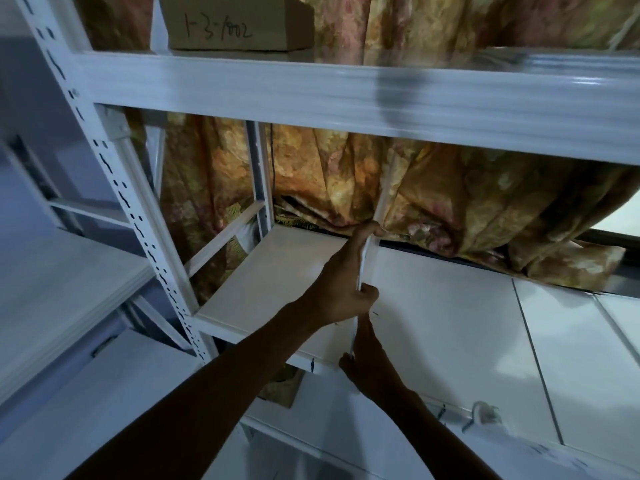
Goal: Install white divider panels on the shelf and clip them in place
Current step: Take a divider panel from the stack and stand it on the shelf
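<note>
From the head camera, a thin white divider panel (377, 216) stands edge-on and upright on the shelf board (450, 323), running from the front edge of the board back toward the rear edge, where it meets the patterned curtain (346, 174). Its top reaches up behind the white beam (311, 95) of the shelf above. The left hand (346, 278) is wrapped around the panel's front edge partway up, fingers curled over the far side and thumb on the near side, grasping it firmly. The right hand (360, 355) is lower, at the front edge of the board, with fingertips pinching the panel's bottom corner; whether it holds a clip as well cannot be told.

Judging by this, the panel is being seated and squared up, so the task looks to be at an early or middle stage. No clip can be made out on this panel. To the right along the board, thin dark lines cross it from front to back, but whether these are joints or markings is unclear. A small pale object (486, 412) lies near the front edge further right, too blurred to identify. A cardboard box (235, 26) sits on the shelf above.
</note>
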